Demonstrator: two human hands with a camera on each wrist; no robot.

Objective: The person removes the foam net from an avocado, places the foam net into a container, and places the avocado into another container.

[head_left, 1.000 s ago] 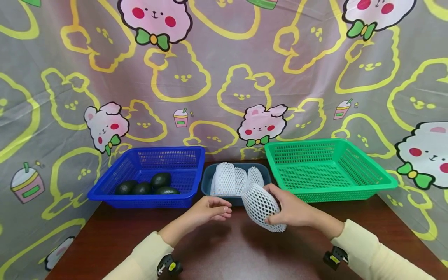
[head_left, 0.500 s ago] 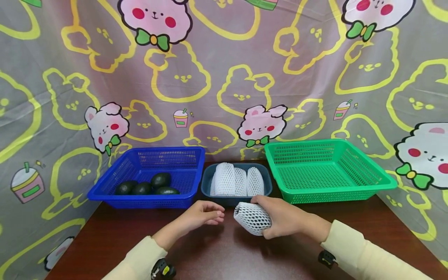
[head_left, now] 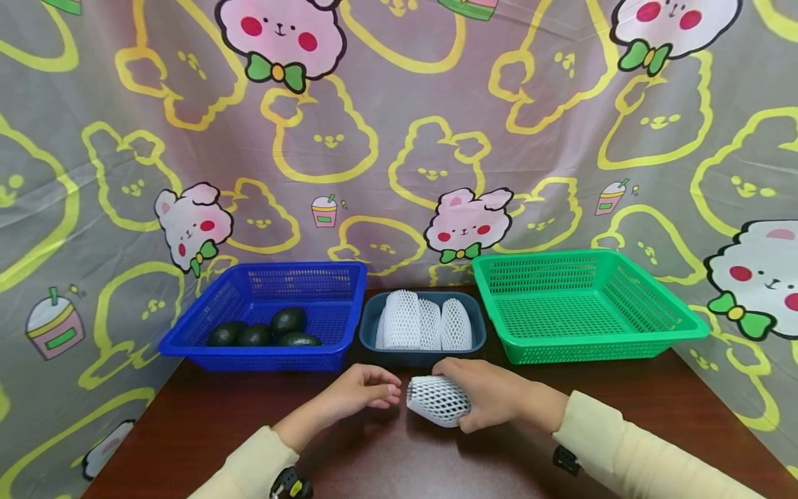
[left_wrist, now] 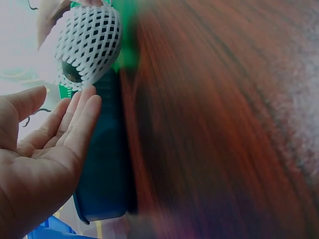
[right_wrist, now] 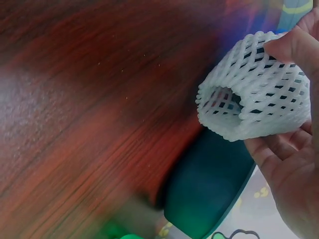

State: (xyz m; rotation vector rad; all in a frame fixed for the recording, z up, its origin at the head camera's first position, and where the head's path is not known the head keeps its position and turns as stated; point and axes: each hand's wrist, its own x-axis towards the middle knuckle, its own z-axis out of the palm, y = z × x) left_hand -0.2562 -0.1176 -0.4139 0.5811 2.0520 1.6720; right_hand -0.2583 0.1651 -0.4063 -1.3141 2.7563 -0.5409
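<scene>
My right hand (head_left: 499, 396) grips an avocado in a white foam net sleeve (head_left: 438, 402), low over the table in front of the small dark bin (head_left: 411, 358). Dark green skin shows through the mesh and at the sleeve's end in the left wrist view, where the avocado (left_wrist: 72, 72) is partly visible. The right wrist view shows thumb and fingers on opposite sides of the sleeve (right_wrist: 259, 89). My left hand (head_left: 357, 393) is just left of the sleeve, palm turned to it, fingers relaxed and holding nothing. In the left wrist view its fingertips (left_wrist: 89, 94) come close to the mesh; contact is unclear.
Several foam net sleeves (head_left: 402, 322) stand in the dark bin. On its left, a blue basket (head_left: 262, 362) holds several bare avocados (head_left: 288, 321). A green basket (head_left: 598, 339) stands on its right, and a patterned curtain (head_left: 386, 152) hangs behind.
My right hand has brought the netted avocado down and left, away from the bin, tilting it toward my left hand. The left hand has shifted slightly down and left.
</scene>
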